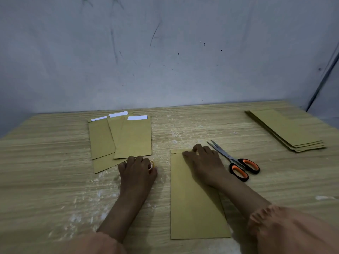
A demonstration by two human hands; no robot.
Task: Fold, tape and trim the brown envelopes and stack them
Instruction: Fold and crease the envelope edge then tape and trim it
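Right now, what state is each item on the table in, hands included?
Left hand: curled round the tape roll.
Right hand: pressing the top of the near envelope, which lies flat.
Scissors: slightly open, untouched.
Left envelopes: loosely overlapped, white strips showing.
Right stack: neatly piled.

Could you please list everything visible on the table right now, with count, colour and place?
envelope under the right hand: one, brown, centre near edge.
loose envelopes: several overlapping, brown with white strips, left far side.
stacked envelopes: several, brown, far right.
scissors: one, orange and black handles, right of the centre envelope.
tape roll: one, pale, under the left hand.
table: one, light wood.
left hand: grips the tape roll.
right hand: fingers pressing the envelope's top.
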